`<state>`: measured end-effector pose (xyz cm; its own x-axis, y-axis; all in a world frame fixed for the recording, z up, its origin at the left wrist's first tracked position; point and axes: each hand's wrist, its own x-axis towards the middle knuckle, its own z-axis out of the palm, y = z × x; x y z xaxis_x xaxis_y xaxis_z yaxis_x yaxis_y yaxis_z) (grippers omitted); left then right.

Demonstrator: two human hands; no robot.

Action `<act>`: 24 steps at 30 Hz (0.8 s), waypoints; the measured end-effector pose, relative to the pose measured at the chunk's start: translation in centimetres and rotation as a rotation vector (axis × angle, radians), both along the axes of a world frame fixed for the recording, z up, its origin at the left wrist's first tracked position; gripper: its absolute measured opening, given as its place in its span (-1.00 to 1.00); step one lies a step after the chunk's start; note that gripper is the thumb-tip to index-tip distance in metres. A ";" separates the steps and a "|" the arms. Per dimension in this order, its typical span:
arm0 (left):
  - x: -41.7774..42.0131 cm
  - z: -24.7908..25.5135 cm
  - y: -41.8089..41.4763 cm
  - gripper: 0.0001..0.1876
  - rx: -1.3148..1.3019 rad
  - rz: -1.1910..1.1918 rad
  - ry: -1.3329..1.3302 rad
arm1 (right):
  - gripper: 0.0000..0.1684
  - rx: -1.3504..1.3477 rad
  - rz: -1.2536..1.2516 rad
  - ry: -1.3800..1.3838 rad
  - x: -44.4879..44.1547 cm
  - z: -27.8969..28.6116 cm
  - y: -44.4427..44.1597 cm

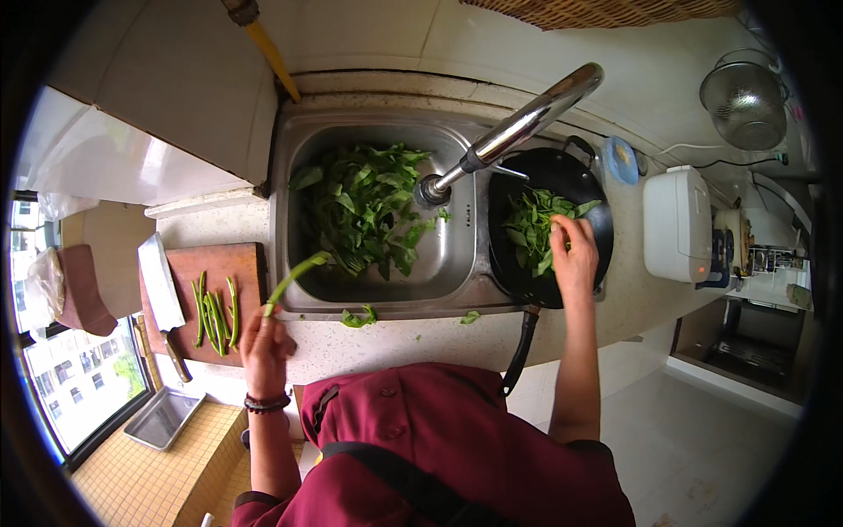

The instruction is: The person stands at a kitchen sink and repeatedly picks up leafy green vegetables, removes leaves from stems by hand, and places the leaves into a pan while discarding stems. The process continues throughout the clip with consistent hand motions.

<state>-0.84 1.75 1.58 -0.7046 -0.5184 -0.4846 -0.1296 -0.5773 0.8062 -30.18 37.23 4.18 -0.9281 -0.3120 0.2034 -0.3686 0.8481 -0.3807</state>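
My left hand [265,346] pinches a green stalk [293,280], which slants up over the sink's front left corner. Beside that hand, cut green stems [214,313] lie on a wooden cutting board [178,263]. My right hand [575,255] is over a black wok [579,178], its fingertips together at the edge of a pile of leafy greens [530,227]. Whether those fingers grip a leaf is hidden. A larger heap of leafy greens [362,197] fills much of the stainless steel sink basin [441,257].
A chrome faucet [520,125] rises over the sink and wok. A cleaver [161,283] lies along the board's left side, its handle past the front edge. The wok's handle [522,349] juts toward me. Loose leaves [357,317] rest on the counter edge. A white appliance [678,224] stands at right.
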 end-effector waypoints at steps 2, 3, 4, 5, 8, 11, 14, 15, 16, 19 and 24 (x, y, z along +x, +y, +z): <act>1.5 -0.1 -1.7 -0.67 -0.004 0.098 0.013 | -0.27 0.291 -0.069 -0.080 -0.6 -0.9 1.8; 1.9 0.2 -1.9 -0.65 -0.020 0.113 0.006 | -0.19 0.330 -0.153 -0.041 -0.2 -1.2 1.5; 2.1 0.5 -2.0 -0.67 -0.022 0.113 -0.010 | -0.21 0.206 -0.117 -0.018 0.2 -1.6 1.0; 2.3 0.7 -2.0 -0.68 -0.023 0.113 -0.026 | -0.24 0.082 -0.082 0.004 0.5 -2.0 0.3; 2.6 -0.1 -1.1 -0.70 0.012 0.064 -0.008 | -0.73 -0.226 0.029 -0.248 3.4 -3.2 -6.2; 1.4 0.0 0.5 -0.73 0.106 0.059 0.035 | -0.85 -0.326 -0.115 -0.435 4.3 -4.8 -9.5; -0.2 0.9 2.1 -0.75 0.200 0.056 0.020 | -0.89 -0.400 -0.160 -0.086 0.7 -9.1 -5.7; -0.5 1.3 2.5 -0.76 0.222 0.052 0.024 | -0.84 -0.399 -0.141 0.070 0.0 -8.1 -4.6; -0.7 1.3 2.8 -0.76 0.233 0.045 0.024 | -0.77 -0.161 -0.306 -0.002 -0.6 -6.3 -3.4; -1.3 0.8 3.1 -0.76 0.264 0.012 0.022 | -0.44 0.427 -0.275 -0.009 -1.8 -7.1 1.8; -1.5 0.5 3.4 -0.77 0.263 -0.005 -0.012 | -0.62 -0.290 0.227 -0.748 6.4 -1.3 -9.7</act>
<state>-2.37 5.12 2.07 -0.7004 -0.3696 -0.6106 -0.1418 -0.7664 0.6265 -23.75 27.55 2.83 -0.7707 -0.5384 -0.3408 -0.0818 0.6140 -0.7851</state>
